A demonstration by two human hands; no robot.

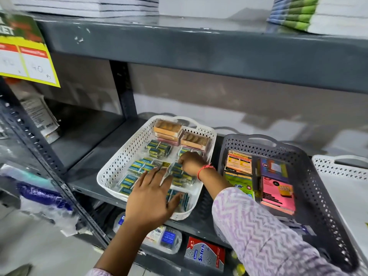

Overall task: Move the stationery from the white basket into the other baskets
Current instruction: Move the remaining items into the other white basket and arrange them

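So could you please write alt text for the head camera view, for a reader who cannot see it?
Both hands reach into a white basket of small eraser packs on a grey shelf: left hand flat, right hand closed on a pack. A grey basket beside it holds sticky notes.

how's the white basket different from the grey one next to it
The white basket holds many small blue-green packets and two orange boxes at the back; the grey basket holds larger sticky-note pads in pink, green and orange. Both hands, left and right, are in the white basket; none is in the grey basket. Both baskets have perforated walls and a cut-out handle, and share one shelf.
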